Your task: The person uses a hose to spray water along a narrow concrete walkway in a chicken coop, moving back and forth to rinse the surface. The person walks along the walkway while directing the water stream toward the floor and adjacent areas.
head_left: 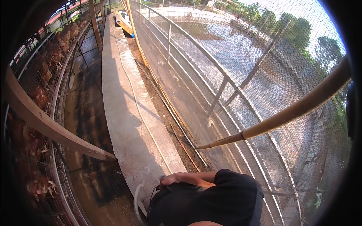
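Note:
My right hand (170, 179) is low in the middle, at the end of a forearm that reaches left from a black short sleeve (235, 188). Its fingers are curled, and a small dark grey piece shows at them; I cannot make out what it is. A thin pale hose (137, 103) lies along the concrete walkway (128, 139) and meets the hand. Beside my body, a thicker pale loop of hose (136, 201) hangs over the walkway's left edge. My left hand is not seen; my dark clothing covers that area.
Brown hens (39, 100) stand in wire cages on the left, above a dark, wet channel (88, 162). A wooden post (64, 135) slants in front. On the right are a bamboo pole (279, 116), metal railing (211, 62), netting and a pond (203, 32). Rods (184, 145) lie along the soil strip.

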`<state>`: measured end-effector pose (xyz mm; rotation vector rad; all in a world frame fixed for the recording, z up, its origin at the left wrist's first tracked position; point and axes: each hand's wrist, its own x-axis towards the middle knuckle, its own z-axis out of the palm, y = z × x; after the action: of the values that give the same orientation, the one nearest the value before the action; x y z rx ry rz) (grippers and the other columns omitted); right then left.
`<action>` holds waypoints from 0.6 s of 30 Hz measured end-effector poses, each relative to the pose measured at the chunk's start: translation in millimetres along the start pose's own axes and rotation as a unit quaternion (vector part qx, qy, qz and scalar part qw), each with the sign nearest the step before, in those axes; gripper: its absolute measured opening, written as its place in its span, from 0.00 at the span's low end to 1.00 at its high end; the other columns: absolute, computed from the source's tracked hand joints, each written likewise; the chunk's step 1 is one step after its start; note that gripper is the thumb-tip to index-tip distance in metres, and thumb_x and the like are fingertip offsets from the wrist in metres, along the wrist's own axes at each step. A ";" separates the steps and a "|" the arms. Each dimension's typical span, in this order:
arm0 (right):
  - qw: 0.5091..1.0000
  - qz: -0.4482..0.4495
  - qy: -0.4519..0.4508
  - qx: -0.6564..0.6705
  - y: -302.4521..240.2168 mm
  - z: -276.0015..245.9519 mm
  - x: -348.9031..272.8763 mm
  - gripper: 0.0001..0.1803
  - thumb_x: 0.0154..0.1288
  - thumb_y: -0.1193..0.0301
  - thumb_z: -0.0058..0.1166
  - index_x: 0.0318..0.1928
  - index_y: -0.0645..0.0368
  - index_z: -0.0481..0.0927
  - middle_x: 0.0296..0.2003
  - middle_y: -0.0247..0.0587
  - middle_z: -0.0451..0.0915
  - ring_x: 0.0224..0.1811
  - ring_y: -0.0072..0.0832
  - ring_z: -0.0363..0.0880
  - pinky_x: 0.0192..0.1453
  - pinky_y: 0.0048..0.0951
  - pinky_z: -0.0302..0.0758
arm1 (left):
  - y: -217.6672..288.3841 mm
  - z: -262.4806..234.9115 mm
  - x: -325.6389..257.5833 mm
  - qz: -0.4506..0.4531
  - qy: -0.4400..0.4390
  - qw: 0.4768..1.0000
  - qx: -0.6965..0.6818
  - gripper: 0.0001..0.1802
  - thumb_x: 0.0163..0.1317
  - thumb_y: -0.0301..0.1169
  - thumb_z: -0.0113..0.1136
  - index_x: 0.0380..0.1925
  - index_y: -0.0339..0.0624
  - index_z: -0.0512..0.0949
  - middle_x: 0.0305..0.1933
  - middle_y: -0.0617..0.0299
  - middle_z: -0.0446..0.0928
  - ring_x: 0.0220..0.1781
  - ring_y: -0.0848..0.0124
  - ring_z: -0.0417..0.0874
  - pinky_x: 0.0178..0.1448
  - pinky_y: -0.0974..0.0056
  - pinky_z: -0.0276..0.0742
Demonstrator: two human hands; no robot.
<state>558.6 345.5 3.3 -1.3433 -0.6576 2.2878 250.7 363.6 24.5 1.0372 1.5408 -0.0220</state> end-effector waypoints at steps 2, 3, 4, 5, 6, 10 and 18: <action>0.994 0.080 0.016 -0.078 -1.4 -15.3 -2.7 0.16 0.60 0.64 0.42 0.42 0.62 0.76 0.34 0.41 0.77 0.21 0.26 0.71 0.23 0.28 0.70 | -13.1 -0.3 -9.3 -0.008 0.005 1.000 -0.012 0.17 0.59 0.43 0.53 0.26 0.38 0.74 0.17 0.70 0.68 0.18 0.80 0.67 0.22 0.71 0.61; 0.987 0.128 -0.008 -0.098 -5.1 -24.1 -4.6 0.17 0.62 0.63 0.41 0.43 0.61 0.75 0.32 0.40 0.77 0.16 0.25 0.70 0.17 0.26 0.68 | -20.5 -1.0 -15.2 -0.011 0.007 1.000 -0.020 0.17 0.59 0.43 0.53 0.26 0.38 0.74 0.17 0.70 0.68 0.18 0.80 0.67 0.22 0.71 0.61; 0.991 0.118 0.030 -0.056 -2.6 -23.0 -8.5 0.19 0.64 0.59 0.39 0.41 0.60 0.76 0.31 0.39 0.78 0.09 0.22 0.64 0.10 0.23 0.62 | -29.9 -1.8 -23.3 -0.015 0.012 0.999 -0.029 0.17 0.59 0.43 0.53 0.26 0.38 0.74 0.17 0.70 0.68 0.18 0.80 0.67 0.22 0.71 0.61; 0.988 0.132 0.008 -0.085 -3.9 -24.5 -12.3 0.20 0.64 0.58 0.37 0.41 0.60 0.75 0.30 0.39 0.77 0.13 0.22 0.67 0.13 0.22 0.64 | -39.6 -4.3 -32.5 -0.022 0.018 0.999 -0.040 0.17 0.59 0.43 0.53 0.26 0.38 0.74 0.17 0.70 0.68 0.18 0.80 0.66 0.22 0.71 0.60; 0.984 0.139 -0.021 -0.111 -5.9 -24.3 -17.0 0.21 0.65 0.57 0.36 0.41 0.61 0.75 0.30 0.38 0.77 0.17 0.22 0.70 0.17 0.21 0.67 | -47.2 -5.9 -39.9 -0.028 0.025 0.998 -0.054 0.17 0.59 0.43 0.53 0.26 0.38 0.74 0.17 0.70 0.68 0.18 0.80 0.66 0.22 0.71 0.60; 0.978 0.019 -0.001 -0.210 -3.3 -28.0 -72.5 0.21 0.65 0.57 0.37 0.37 0.62 0.74 0.28 0.34 0.74 0.28 0.21 0.72 0.31 0.21 0.71 | -60.0 -11.4 -71.8 -0.035 0.042 0.994 -0.093 0.17 0.59 0.43 0.53 0.26 0.39 0.74 0.17 0.71 0.68 0.18 0.81 0.66 0.22 0.72 0.60; 0.952 -0.015 0.113 0.286 21.1 -27.2 -73.7 0.09 0.56 0.72 0.41 0.31 0.65 0.72 0.25 0.40 0.74 0.27 0.29 0.75 0.34 0.25 0.74 | -30.6 -17.5 -97.4 0.054 0.045 0.988 -0.141 0.13 0.59 0.39 0.54 0.28 0.39 0.75 0.19 0.72 0.69 0.20 0.84 0.65 0.23 0.74 0.59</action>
<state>613.9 292.4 30.5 -1.2545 0.0663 2.0277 206.9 298.1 91.7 0.9027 1.5141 0.3132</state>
